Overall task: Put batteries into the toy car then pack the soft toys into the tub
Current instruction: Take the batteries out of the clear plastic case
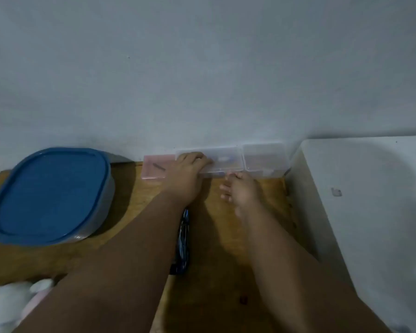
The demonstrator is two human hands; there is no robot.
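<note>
As my left fingers [201,159] rest flat on a box [228,162] mid-frame, right fingers [226,188] apart, the tub [51,195] is lidded, toy [7,301] unpacked.

clear smooth plastic boxes [228,159], blue glossy plastic tub lid [51,193], warm wooden table [216,236], fluffy white soft toy [7,304]

Both bare forearms reached forward. Left hand [187,175] lay palm down, fingers stretched flat ahead. Right hand [241,189] sat just beside it, fingers loosely curled leftward; blurred, grip unclear.
</note>
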